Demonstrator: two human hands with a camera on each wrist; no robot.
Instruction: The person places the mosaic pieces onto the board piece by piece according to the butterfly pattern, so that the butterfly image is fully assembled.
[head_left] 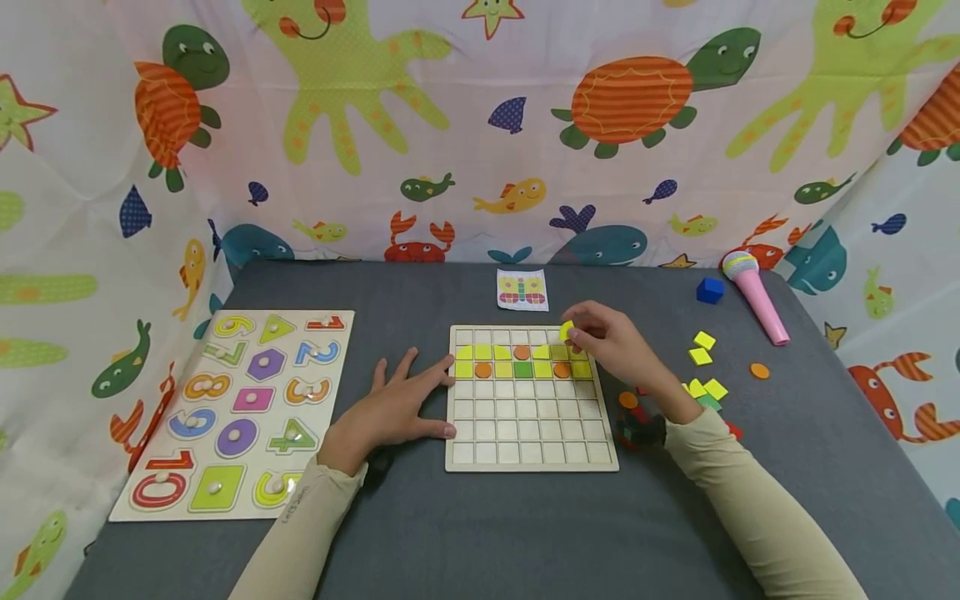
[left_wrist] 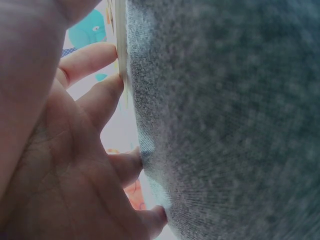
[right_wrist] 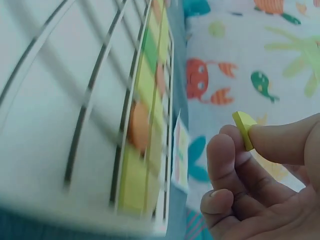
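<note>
A wooden grid board (head_left: 532,454) lies on the grey table, with yellow squares, orange circles and a green square (head_left: 522,369) in its second and third rows from the far edge. My left hand (head_left: 397,408) rests spread at the board's left edge, fingertips touching it; the left wrist view shows these fingers (left_wrist: 102,100) against the edge. Above the board's far right corner, my right hand (head_left: 618,346) pinches a yellow square (head_left: 567,330) between thumb and finger. In the right wrist view the yellow piece (right_wrist: 243,131) is tilted, clear of the board (right_wrist: 60,165).
A number and shape puzzle (head_left: 251,400) lies left. Beyond the board is a small pattern card (head_left: 522,290). Loose yellow squares (head_left: 701,357), an orange circle (head_left: 760,371), a blue cube (head_left: 710,290) and a pink microphone (head_left: 759,304) lie right; other pieces are beside my right forearm.
</note>
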